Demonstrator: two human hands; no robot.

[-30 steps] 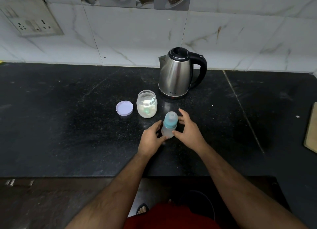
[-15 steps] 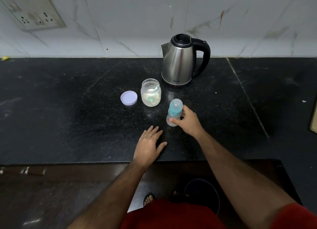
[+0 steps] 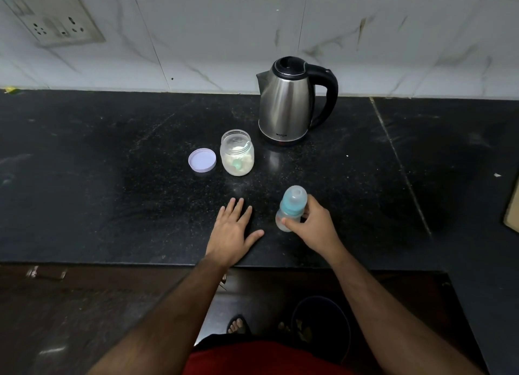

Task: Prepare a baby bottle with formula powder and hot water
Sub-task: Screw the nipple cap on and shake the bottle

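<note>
A small baby bottle [image 3: 290,206] with a teal collar and a clear cap stands near the front of the black counter [image 3: 112,192]. My right hand [image 3: 314,226] grips its lower body from the right. My left hand [image 3: 233,231] lies flat on the counter to the left of the bottle, fingers spread, holding nothing. Behind them stands an open glass jar [image 3: 237,156] of white formula powder with a green scoop inside. Its lilac lid [image 3: 202,160] lies to the jar's left. A steel electric kettle [image 3: 289,102] with a black handle stands at the back.
The tiled wall rises right behind the kettle, with a socket plate [image 3: 56,23] at the upper left. A wooden board [image 3: 512,206] pokes in at the right edge. The counter's front edge runs just under my wrists.
My left hand has let go of the bottle and come to rest flat on the counter. My right hand alone holds the bottle now.
</note>
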